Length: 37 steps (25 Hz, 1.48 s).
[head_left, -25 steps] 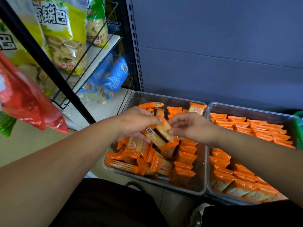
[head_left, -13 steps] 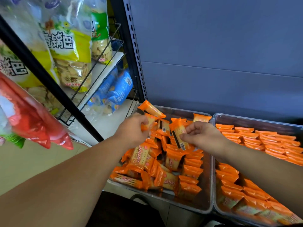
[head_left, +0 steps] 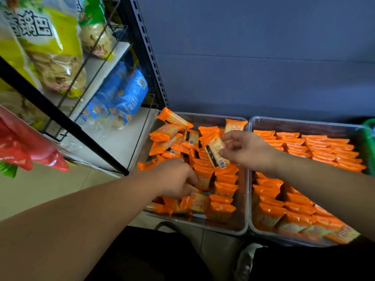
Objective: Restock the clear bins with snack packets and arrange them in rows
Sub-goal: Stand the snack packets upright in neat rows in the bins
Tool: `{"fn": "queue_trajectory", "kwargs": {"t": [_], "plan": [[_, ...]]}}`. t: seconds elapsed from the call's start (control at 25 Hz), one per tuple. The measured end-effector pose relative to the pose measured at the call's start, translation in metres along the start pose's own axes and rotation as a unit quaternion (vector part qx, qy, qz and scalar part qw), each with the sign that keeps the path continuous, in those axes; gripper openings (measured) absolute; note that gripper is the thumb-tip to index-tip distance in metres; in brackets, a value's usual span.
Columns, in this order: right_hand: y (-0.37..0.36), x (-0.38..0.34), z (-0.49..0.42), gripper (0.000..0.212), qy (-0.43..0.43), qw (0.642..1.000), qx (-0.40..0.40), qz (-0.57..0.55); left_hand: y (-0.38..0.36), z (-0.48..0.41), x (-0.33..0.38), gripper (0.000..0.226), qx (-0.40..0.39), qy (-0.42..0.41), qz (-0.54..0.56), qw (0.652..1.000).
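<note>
Two clear bins stand side by side on the floor. The left bin (head_left: 233,230) holds a loose heap of orange snack packets (head_left: 172,136) at its back and left, with a short upright row along its right side. My right hand (head_left: 246,151) pinches one packet (head_left: 215,152), barcode side up, above that row. Lower in the bin, my left hand (head_left: 174,178) reaches into the packets with curled fingers; its fingertips are hidden among them. The right bin (head_left: 304,123) is filled with orange packets in neat rows.
A black metal shelf rack (head_left: 67,122) with wire dividers stands to the left, holding yellow cracker bags (head_left: 46,49) and blue packs (head_left: 123,96). A red bag (head_left: 22,142) hangs at the far left. A grey-blue wall is behind the bins. A green object (head_left: 370,126) sits at the far right.
My left hand has dropped from the back of the heap to the packets near the bin's middle. My right hand holds its packet slightly further right, above the row.
</note>
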State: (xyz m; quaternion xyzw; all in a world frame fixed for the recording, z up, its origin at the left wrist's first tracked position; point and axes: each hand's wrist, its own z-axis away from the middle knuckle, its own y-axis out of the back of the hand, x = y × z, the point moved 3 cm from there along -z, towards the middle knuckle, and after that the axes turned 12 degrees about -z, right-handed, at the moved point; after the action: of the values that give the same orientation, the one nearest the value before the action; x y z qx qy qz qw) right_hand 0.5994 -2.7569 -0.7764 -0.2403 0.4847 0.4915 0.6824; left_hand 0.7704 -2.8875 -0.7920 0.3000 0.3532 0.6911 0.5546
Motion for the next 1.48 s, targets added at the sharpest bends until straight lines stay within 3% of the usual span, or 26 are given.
{"fn": "queue_trajectory", "kwargs": {"t": [0.16, 0.24, 0.36, 0.44, 0.56, 0.8, 0.96, 1.12, 1.28, 1.4, 1.48], "plan": [[0.001, 0.002, 0.0, 0.04, 0.0, 1.0, -0.006, 0.007, -0.013, -0.016, 0.017, 0.057, -0.051, 0.005, -0.168, 0.984], [0.002, 0.001, -0.002, 0.045, -0.008, 1.0, -0.005, 0.005, -0.017, -0.017, 0.027, 0.056, -0.079, 0.003, -0.169, 0.982], [0.001, -0.003, -0.001, 0.037, -0.015, 1.0, -0.007, -0.013, -0.005, -0.007, 0.02, 0.046, -0.07, 0.003, -0.072, 0.995], [0.001, -0.004, -0.001, 0.034, -0.026, 0.999, 0.001, -0.043, 0.015, 0.006, 0.007, 0.051, -0.044, 0.027, 0.022, 0.998], [0.001, -0.008, 0.0, 0.036, -0.048, 0.992, 0.008, -0.117, 0.046, 0.035, -0.018, 0.055, 0.054, 0.097, 0.145, 0.983], [-0.02, -0.021, 0.007, 0.024, -0.03, 0.994, -0.001, -0.108, 0.054, 0.066, -0.064, 0.033, 0.2, 0.23, 0.342, 0.889], [-0.042, -0.031, 0.0, 0.029, 0.0, 0.994, -0.012, -0.108, 0.054, 0.054, -0.037, 0.023, 0.209, 0.17, 0.515, 0.814], [-0.042, -0.035, -0.008, 0.024, -0.018, 0.992, -0.01, -0.128, 0.053, 0.04, -0.036, 0.022, 0.21, 0.153, 0.489, 0.833], [-0.029, -0.023, -0.01, 0.022, -0.037, 0.996, 0.034, -0.075, 0.055, 0.027, -0.065, 0.011, 0.257, 0.198, 0.375, 0.868], [-0.026, -0.025, -0.009, 0.019, -0.026, 0.995, 0.036, -0.091, 0.05, 0.026, -0.094, 0.014, 0.333, 0.262, 0.36, 0.831], [-0.028, -0.029, -0.01, 0.026, -0.014, 0.994, 0.024, -0.108, 0.04, 0.026, -0.105, 0.025, 0.319, 0.3, 0.361, 0.824]]}}
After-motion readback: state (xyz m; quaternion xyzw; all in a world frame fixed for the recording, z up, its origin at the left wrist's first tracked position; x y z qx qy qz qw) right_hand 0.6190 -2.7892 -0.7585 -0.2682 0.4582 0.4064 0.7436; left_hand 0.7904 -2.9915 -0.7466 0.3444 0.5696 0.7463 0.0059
